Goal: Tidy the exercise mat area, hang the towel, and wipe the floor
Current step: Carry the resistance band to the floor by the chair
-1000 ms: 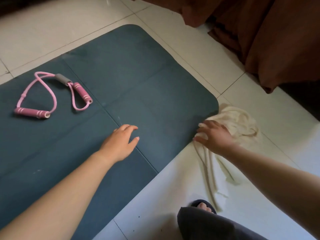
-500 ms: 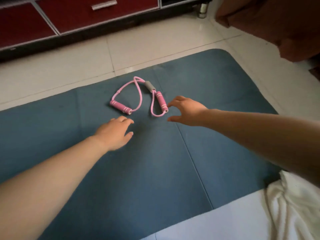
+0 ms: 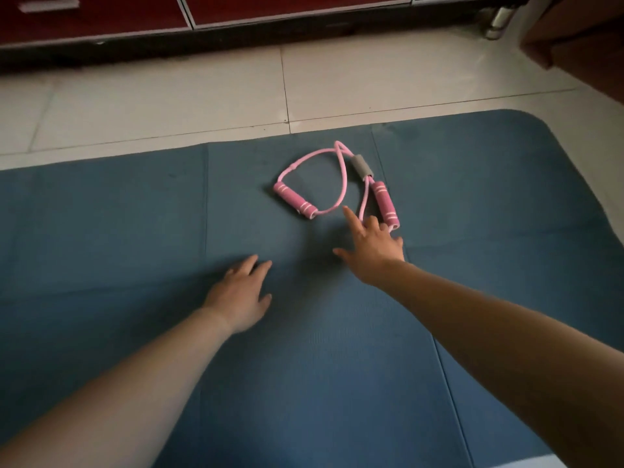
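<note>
Our right hand (image 3: pixel 374 246) reaches forward with its fingers spread and gripping nothing. The index finger points at the pink resistance band (image 3: pixel 382 201), and the other fingertips lie at the near end of its right foam handle; we cannot tell whether they touch it. Our left hand (image 3: pixel 241 295) sits further back and to the left, palm down on the blue exercise mat (image 3: pixel 472 197), fingers relaxed and slightly apart, holding nothing. The two hands are apart from each other.

The band lies loose on the mat near its far edge, a little right of the middle. Its second handle (image 3: pixel 294 201) lies to the left and a grey sleeve (image 3: pixel 361 166) sits where the tubes cross. The mat lies flat on the pale tiled floor (image 3: pixel 169 106), its rounded far right corner in view. Beyond the floor strip stands a low cabinet with red drawers (image 3: pixel 101 11), all closed, so we cannot see what they hold. Brown cloth (image 3: pixel 574 35) hangs at the upper right.
</note>
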Motion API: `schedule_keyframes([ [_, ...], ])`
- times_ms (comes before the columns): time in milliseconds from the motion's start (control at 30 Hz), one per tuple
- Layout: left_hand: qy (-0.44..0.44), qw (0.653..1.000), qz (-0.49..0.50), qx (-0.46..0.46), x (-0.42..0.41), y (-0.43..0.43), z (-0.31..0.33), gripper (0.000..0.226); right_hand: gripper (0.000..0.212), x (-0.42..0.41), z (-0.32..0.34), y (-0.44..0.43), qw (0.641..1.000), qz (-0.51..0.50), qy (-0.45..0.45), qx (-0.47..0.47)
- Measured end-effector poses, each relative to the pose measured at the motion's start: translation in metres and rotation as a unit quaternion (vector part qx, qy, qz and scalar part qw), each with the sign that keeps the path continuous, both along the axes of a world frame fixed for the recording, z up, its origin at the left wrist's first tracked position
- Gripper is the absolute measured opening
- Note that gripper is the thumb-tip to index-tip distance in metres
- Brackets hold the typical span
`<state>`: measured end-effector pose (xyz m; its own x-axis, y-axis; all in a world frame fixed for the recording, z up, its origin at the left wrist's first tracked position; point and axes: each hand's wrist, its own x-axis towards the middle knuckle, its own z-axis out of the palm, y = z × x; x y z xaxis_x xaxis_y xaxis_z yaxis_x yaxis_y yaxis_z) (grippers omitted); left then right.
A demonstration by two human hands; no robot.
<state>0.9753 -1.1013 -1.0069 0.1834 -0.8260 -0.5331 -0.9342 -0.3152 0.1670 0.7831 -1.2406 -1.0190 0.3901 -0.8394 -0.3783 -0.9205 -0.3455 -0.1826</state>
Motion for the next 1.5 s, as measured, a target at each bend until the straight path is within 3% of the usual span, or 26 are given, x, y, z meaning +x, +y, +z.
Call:
schedule_keyframes([
  [200, 0.008, 1.000, -0.014, -0.022, -0.002, -0.003, -0.009, 0.064, 0.073, 0.000, 0.006, 0.008, 0.975, 0.092, -0.202, 0.031],
  [433, 0.016, 0.998, -0.022, -0.052, 0.008, -0.004, -0.009, 0.058, 0.057, 0.040, 0.020, -0.012, 0.972, 0.161, -0.130, -0.115],
  [600, -0.007, 0.997, 0.009, -0.078, 0.022, 0.002, -0.012, 0.062, 0.047, 0.049, 0.016, -0.017, 0.946, 0.230, -0.141, -0.178],
  [733, 0.008, 1.000, 0.014, 0.014, 0.029, 0.014, -0.018, 0.077, 0.054, 0.053, 0.014, 0.002, 0.982, 0.137, -0.097, -0.081],
  [800, 0.007, 1.000, 0.006, 0.017, 0.027, 0.016, -0.019, 0.082, 0.055, 0.051, 0.015, 0.013, 0.990, 0.109, -0.079, -0.049],
  [1000, 0.014, 1.000, 0.006, 0.000, 0.029, 0.017, -0.022, 0.084, 0.034, 0.065, 0.023, -0.003, 0.984, 0.085, -0.113, -0.109],
  [1167, 0.024, 1.000, 0.010, 0.005, 0.029, 0.016, -0.023, 0.085, 0.042, 0.092, 0.015, 0.004, 0.994, -0.021, -0.092, -0.046],
  [1333, 0.026, 1.000, 0.011, 0.002, 0.029, 0.016, -0.021, 0.085, 0.036, 0.094, -0.001, 0.014, 0.998, 0.004, -0.039, -0.052],
  [1500, 0.013, 1.000, 0.004, 0.004, 0.030, 0.015, -0.023, 0.086, 0.030, 0.084, 0.000, 0.019, 0.995, -0.012, -0.096, -0.031],
])
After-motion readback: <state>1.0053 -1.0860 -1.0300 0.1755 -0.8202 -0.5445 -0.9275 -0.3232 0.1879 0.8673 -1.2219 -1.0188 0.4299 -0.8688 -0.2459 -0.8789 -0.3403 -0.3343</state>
